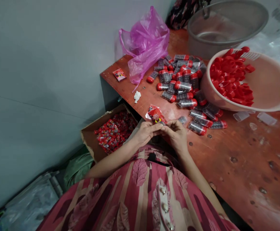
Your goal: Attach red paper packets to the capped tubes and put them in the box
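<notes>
Both my hands meet at the near edge of the red table, close to my body. A small red printed packet (pixel 156 113) with clear shiny film sticks up between them. My left hand (pixel 147 132) pinches its lower left side. My right hand (pixel 177 134) has its fingers closed at the packet's lower right corner, thumb close to the left thumb. The packet's bottom end is hidden by my fingers. Just beyond my right hand lie several clear tubes with red caps and dark contents (pixel 183 86), heaped on the table.
A pink bowl (pixel 272 91) of red plastic pieces (pixel 236 80) stands right, before a large metal basin (pixel 226 41). Left are a purple plastic bag (pixel 147 41), a flat red packet (pixel 119 74) and white scrap (pixel 137 96). A cardboard box (pixel 88 136) of red packets sits below the table.
</notes>
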Motion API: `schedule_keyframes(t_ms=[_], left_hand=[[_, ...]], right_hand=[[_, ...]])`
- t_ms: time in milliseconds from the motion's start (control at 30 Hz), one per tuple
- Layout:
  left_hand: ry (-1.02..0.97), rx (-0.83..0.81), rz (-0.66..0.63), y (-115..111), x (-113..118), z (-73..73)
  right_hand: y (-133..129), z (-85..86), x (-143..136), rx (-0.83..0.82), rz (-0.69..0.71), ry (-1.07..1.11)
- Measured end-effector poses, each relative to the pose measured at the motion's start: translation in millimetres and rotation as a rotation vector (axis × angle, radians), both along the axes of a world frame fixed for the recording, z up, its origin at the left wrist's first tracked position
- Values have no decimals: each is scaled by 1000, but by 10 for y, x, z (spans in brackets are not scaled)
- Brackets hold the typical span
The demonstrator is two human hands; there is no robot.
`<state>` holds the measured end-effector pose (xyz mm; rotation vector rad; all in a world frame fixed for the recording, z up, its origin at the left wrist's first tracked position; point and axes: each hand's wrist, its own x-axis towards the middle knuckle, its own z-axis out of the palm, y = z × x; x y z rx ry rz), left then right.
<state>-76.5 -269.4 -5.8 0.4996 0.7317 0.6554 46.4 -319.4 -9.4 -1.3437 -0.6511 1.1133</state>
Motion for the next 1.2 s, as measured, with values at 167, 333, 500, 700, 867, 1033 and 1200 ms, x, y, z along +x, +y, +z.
schedule_keyframes(t_ms=[167,333,500,700,867,1033,1200], left_hand=[[35,34,508,-4,-385,-33],[329,181,444,32,-429,-96],[588,1120,-48,182,108,-94],[887,1583,-369,283,561,-216],[1116,1585,-149,408,260,-296],[1268,1521,-81,565,-56,-453],[1229,1504,-13,551,-23,-505]], right_hand=[[12,40,34,15,82,14],[-30,42,228,7,-55,-123],[-118,67,393,-54,-185,-197],[-248,80,597,-21,-295,-279],[-276,75,612,-75,-254,-279],[-204,26,516,-121,-146,-263],[-140,20,456,-106,-89,-352]])
